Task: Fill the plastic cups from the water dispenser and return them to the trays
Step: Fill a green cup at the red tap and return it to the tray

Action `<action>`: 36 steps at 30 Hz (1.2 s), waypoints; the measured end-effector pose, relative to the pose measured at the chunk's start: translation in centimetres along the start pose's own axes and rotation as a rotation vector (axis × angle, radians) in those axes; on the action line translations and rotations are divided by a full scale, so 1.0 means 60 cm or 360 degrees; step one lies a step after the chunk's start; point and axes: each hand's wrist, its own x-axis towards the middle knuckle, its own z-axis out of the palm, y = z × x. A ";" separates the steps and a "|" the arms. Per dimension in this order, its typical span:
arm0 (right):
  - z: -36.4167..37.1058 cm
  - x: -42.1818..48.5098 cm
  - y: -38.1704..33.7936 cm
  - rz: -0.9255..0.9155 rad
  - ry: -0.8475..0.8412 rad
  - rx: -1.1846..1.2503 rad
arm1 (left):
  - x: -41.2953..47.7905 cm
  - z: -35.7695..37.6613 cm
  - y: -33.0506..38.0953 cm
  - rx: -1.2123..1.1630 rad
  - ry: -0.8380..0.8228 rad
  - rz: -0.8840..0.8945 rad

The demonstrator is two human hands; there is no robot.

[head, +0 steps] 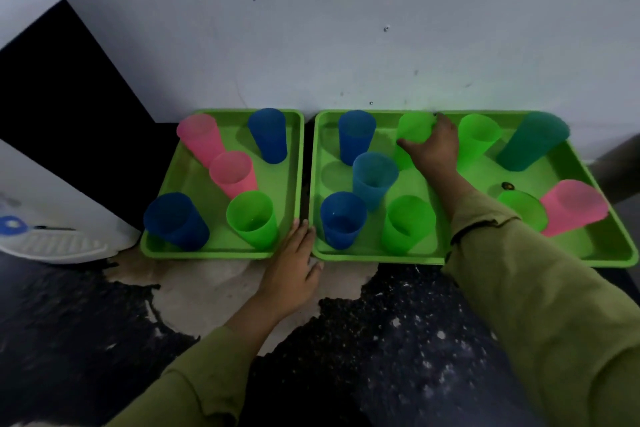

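Note:
Two green trays stand side by side against the wall, the left tray (pixel 221 250) and the right tray (pixel 374 255). Each holds several upright plastic cups in pink, blue and green. My right hand (pixel 434 149) is wrapped around a green cup (pixel 414 130) at the back of the right tray. My left hand (pixel 294 267) rests flat on the floor, its fingertips touching the front corner of the left tray, holding nothing. The white water dispenser (pixel 52 218) stands at the left, with a blue tap (pixel 12 225) above its drip grate.
A pale wall rises directly behind the trays. The floor in front is dark and speckled, with a worn pale patch (pixel 214 291) under my left hand. A small dark object (pixel 508 186) lies in the right tray near a pink cup (pixel 573 206).

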 end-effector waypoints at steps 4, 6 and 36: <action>-0.035 -0.025 -0.035 -0.0086 0.0110 0.0109 | -0.002 -0.011 0.013 -0.0058 -0.0062 -0.0059; -0.056 -0.043 -0.058 -0.0162 0.0155 0.0148 | -0.006 -0.022 0.021 -0.0093 -0.0072 -0.0080; 0.055 -0.453 -0.423 -0.0545 -0.0520 0.0159 | -0.128 -0.353 -0.163 -0.0734 0.0473 0.0397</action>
